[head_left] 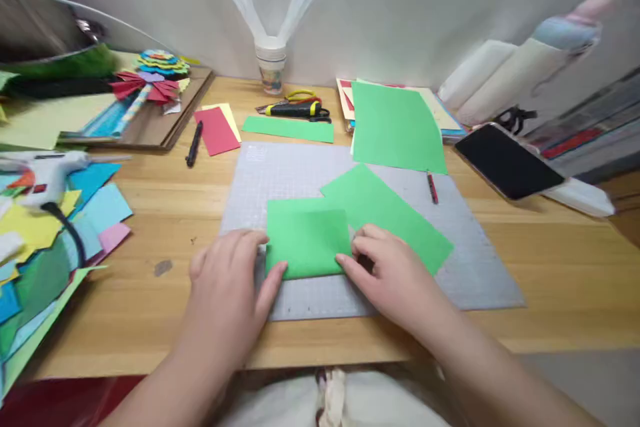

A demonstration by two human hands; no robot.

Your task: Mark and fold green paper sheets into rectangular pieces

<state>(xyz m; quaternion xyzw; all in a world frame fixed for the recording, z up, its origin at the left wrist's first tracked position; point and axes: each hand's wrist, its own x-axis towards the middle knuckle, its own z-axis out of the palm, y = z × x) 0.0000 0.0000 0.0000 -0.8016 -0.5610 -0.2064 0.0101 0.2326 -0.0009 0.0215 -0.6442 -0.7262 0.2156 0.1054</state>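
Green sheet (307, 240), seemingly folded over, lies on the near part of a grey mat (485, 287), between the two hands. The left hand (227, 273) holds its left side, thumb on the near corner; the right hand (387, 267) pinches the near right corner, fingers curled – blur makes it hard to judge how firmly. Beside it, partly overlapped, a second green piece (405, 223) slants toward the near right. Beyond the mat, on the wooden surface (165, 213), lies a green strip (287, 129); left of that, a black pen (194, 145) touches red paper (219, 131). Farther still – a yellow-and-black cutter (295, 109) and, behind it to the left, a cup (271, 73) holding white strips (297, 3).
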